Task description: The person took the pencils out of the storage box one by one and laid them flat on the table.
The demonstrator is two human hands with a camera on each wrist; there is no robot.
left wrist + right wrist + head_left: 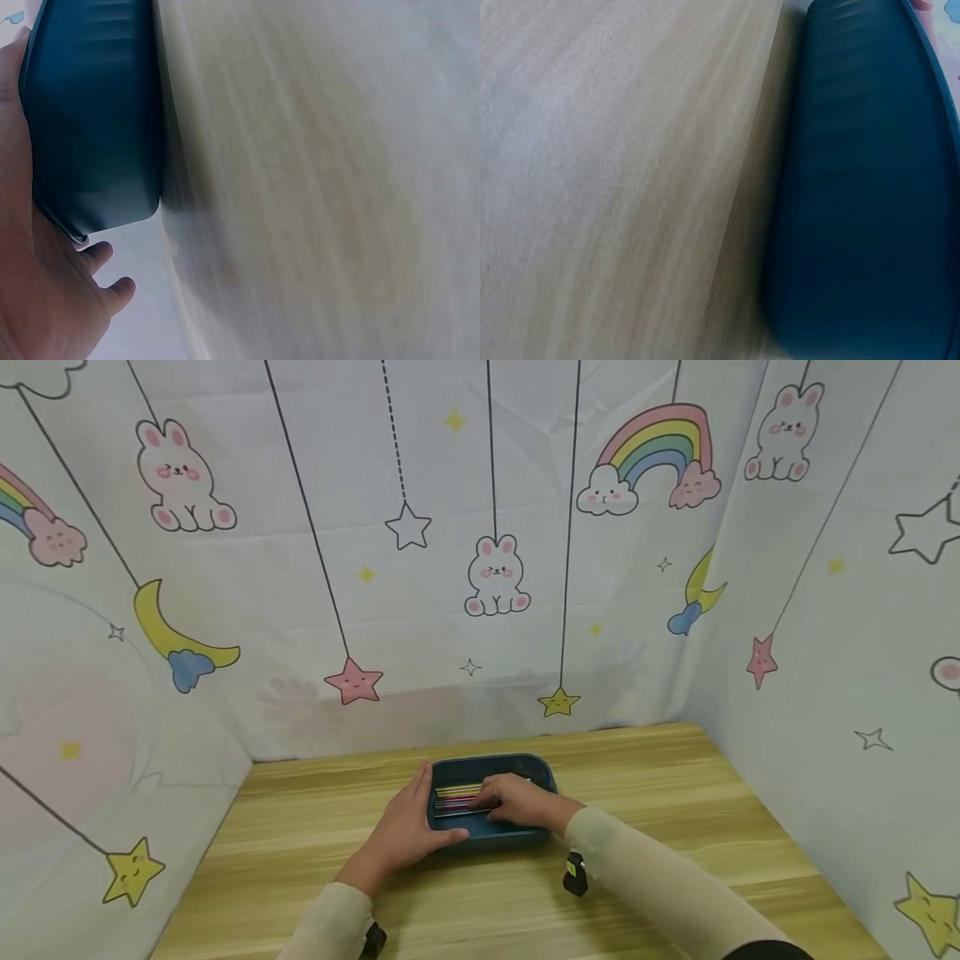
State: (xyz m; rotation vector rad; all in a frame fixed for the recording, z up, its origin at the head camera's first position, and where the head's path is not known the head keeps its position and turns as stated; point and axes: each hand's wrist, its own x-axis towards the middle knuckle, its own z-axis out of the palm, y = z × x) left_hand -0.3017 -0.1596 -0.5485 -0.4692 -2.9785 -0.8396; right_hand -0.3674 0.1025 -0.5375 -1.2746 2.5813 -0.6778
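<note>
A dark blue plastic bin [498, 837] with rounded corners stands on the wood-grain table. Several thin coloured sticks [453, 798], yellow, red and dark among them, lie side by side in its left half. My left hand [408, 827] rests at the bin's left front corner, fingers straight along the left side and thumb stretched along the front rim. In the left wrist view, that hand [45, 292] lies around the bin's end. Reaching in over the right side, my right hand [519, 800] pinches at the sticks' right ends with curled fingers, which partly hide them.
The wood-grain table [645, 777] extends around the bin. Behind it hangs a white cloth [420, 610] printed with rabbits, stars and rainbows, and similar cloth walls stand left and right. Small black cameras [575, 874] are strapped at both wrists.
</note>
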